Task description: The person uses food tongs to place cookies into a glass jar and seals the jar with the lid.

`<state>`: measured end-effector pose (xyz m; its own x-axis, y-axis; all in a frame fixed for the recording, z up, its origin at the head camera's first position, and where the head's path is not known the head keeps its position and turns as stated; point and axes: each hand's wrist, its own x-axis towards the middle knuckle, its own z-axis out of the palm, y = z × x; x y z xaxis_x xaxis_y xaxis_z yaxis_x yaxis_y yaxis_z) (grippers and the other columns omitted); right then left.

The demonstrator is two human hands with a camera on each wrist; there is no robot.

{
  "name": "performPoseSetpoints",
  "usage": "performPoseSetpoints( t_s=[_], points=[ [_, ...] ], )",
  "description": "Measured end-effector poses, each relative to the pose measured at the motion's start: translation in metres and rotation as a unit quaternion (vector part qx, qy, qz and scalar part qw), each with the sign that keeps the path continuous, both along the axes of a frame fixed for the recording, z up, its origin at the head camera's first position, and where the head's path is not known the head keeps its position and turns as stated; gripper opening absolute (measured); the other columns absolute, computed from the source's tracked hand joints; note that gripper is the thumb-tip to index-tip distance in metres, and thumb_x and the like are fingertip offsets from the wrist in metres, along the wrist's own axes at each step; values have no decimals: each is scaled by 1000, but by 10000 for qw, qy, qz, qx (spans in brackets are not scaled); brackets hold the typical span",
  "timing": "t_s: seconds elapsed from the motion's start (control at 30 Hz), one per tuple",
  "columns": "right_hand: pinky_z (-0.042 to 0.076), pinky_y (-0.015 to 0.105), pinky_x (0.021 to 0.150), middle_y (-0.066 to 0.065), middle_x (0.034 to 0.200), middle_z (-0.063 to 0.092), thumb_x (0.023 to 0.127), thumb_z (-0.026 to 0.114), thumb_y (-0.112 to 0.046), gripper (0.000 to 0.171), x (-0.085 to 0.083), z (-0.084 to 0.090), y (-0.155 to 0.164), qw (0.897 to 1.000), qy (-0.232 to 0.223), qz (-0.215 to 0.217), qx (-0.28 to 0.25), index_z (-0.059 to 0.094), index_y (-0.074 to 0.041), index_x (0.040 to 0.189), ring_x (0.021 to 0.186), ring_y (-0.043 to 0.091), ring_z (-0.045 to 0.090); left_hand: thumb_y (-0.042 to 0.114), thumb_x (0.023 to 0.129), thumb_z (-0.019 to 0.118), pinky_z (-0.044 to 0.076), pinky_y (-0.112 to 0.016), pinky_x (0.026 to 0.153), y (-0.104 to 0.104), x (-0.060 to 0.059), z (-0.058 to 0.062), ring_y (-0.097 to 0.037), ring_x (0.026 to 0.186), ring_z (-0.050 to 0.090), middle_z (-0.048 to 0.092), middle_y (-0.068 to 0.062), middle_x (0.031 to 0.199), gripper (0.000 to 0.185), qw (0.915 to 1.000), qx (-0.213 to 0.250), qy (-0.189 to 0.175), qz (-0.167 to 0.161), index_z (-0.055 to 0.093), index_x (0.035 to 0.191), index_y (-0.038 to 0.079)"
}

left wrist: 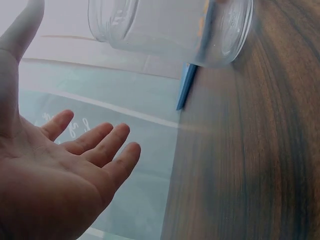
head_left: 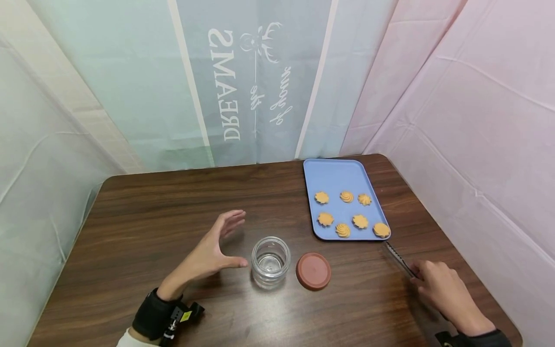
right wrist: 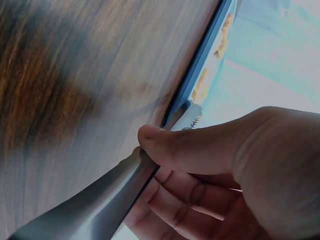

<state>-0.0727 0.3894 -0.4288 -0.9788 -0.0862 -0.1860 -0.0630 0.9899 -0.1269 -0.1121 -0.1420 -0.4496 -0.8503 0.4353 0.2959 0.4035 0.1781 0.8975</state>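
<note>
My left hand (head_left: pixel 212 253) is beside a clear glass jar (head_left: pixel 270 262), thumb and fingers spread apart and not touching it. In the left wrist view the palm faces up near the jar (left wrist: pixel 165 30), with nothing in it. My right hand (head_left: pixel 444 291) grips metal tongs (right wrist: pixel 107 197) with serrated tips, thumb on one arm and fingers on the other side. The tongs' tips reach the near right corner of a blue tray (head_left: pixel 334 176). Several golden cookies (head_left: pixel 360 221) lie on the tray; one cookie (head_left: pixel 381 230) sits at that corner, close to the tips.
A reddish-brown round lid (head_left: pixel 313 271) lies on the dark wooden table (head_left: pixel 182 202) between the jar and the tongs. Behind the table hangs a printed cloth (head_left: pixel 260 130), and pale cloth walls (head_left: pixel 490 144) stand at both sides.
</note>
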Motion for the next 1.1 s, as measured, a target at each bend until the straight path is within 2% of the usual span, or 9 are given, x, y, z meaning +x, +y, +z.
performPoseSetpoints(
  t_s=[0.13,0.27,0.37,0.5,0.67,0.8,0.93,1.1],
  points=[
    [42,37,53,-3,68,60,85,77,5,14,1,4,0,10000,80,18,-50,67,-4,83,62,16,50,24,79,96,32,-48,123,-3,1,2,-39,153,38,41,-13,164,103,9998,91,-38,183,33,159,8],
    [43,37,52,-2,68,61,85,78,5,14,1,9,-1,9995,279,34,-148,68,-4,84,61,15,53,12,81,94,31,-38,125,-6,2,5,-36,155,35,40,-10,166,100,9990,223,-86,372,33,160,10],
    [43,37,51,-3,67,61,84,80,4,15,2,13,-4,9983,541,98,-185,68,-5,83,60,14,53,8,82,92,31,-28,124,-7,3,9,-31,155,35,40,-7,167,98,9981,336,-154,499,33,160,12],
    [44,37,50,-3,67,63,83,82,4,14,2,20,-8,9958,872,203,-166,69,-3,82,59,13,54,5,83,90,30,-22,123,-9,4,13,-30,156,34,40,-6,167,96,9970,461,-159,599,34,161,13],
    [42,36,49,-3,66,61,84,84,2,16,1,28,-13,9940,1046,284,-115,69,-5,82,58,13,52,1,83,89,30,-25,124,-12,2,15,-31,156,33,39,-7,167,96,9958,639,-56,653,33,161,10],
    [43,37,49,-2,68,64,84,84,2,16,0,33,-16,9921,1210,307,-137,69,-6,82,58,13,55,-3,83,87,30,-29,125,-15,1,17,-26,156,34,38,-9,168,97,9940,858,3,681,31,161,7],
    [45,37,50,1,71,67,82,84,4,14,-4,40,-21,9883,1476,351,-156,72,-2,86,59,15,58,-2,83,88,31,-29,124,-18,2,18,-21,156,34,37,-11,168,99,9921,1022,95,722,29,162,4],
    [41,31,50,0,71,65,79,85,6,16,-5,46,-27,9805,1875,561,-181,72,0,87,59,12,55,1,81,91,32,-30,124,-19,1,18,-23,155,35,38,-13,167,102,9892,1302,233,629,26,161,-3]
  ],
)
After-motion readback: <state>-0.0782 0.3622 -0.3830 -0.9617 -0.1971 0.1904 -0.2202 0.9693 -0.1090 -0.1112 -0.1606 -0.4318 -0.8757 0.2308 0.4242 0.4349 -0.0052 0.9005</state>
